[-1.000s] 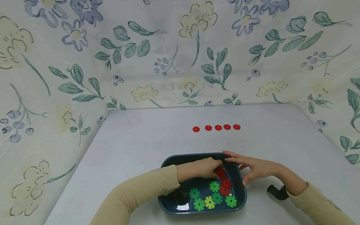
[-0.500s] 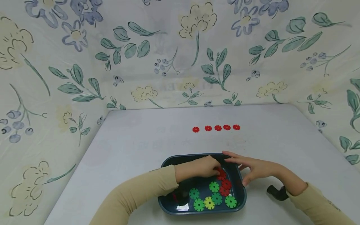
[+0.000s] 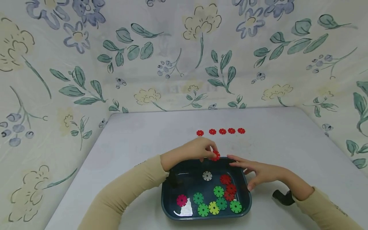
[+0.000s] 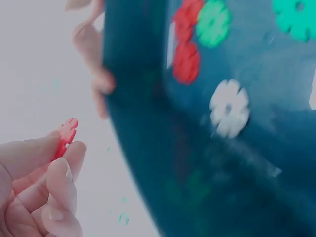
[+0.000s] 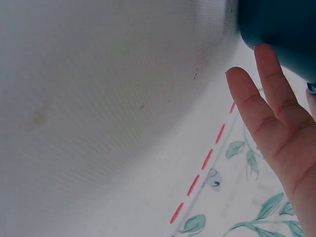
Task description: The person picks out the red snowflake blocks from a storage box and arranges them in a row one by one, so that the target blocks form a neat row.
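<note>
My left hand [image 3: 198, 149] pinches a red notched plastic disc [image 3: 216, 156] between thumb and fingers, over the far rim of a dark blue tray [image 3: 249, 204]. In the left wrist view the same red disc [image 4: 67, 136] stands on edge at the fingertips. My right hand [image 3: 260, 172] rests at the tray's right far corner with its fingers extended; in the right wrist view its fingers [image 5: 269, 74] lie along the tray's outer wall. Inside the tray are red discs [image 3: 225, 179], several green ones [image 3: 203, 209], a yellow one [image 3: 214, 207], a white one [image 3: 207, 175] and a magenta one [image 3: 181, 200].
Beyond the tray, several red discs form a row on the white table [image 3: 138, 143], from a left one [image 3: 200, 133] to a right one [image 3: 241, 130]. A black curved object [image 3: 283, 197] is at the right wrist. Floral cloth [image 3: 172, 64] walls the table's back and sides.
My left hand has lifted out of the tray with a red disc and moved to its far rim, uncovering the white and magenta discs. The right hand keeps its place.
</note>
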A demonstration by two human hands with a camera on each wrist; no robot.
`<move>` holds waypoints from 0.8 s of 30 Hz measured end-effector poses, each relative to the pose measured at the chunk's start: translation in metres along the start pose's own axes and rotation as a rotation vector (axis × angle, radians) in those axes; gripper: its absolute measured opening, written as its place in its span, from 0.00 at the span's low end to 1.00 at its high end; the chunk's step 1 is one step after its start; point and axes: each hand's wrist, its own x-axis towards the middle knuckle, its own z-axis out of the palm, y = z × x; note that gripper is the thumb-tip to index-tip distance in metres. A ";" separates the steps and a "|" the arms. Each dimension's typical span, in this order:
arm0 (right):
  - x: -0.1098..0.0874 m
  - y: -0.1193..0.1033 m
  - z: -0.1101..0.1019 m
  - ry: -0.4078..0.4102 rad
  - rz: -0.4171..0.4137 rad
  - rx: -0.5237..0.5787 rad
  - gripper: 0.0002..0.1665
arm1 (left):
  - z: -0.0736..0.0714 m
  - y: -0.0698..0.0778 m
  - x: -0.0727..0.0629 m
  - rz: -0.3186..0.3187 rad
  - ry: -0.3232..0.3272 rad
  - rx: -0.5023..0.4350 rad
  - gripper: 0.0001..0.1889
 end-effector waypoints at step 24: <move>0.001 0.003 0.000 -0.001 -0.020 0.013 0.47 | -0.052 -0.107 0.003 -0.322 0.243 -0.258 0.19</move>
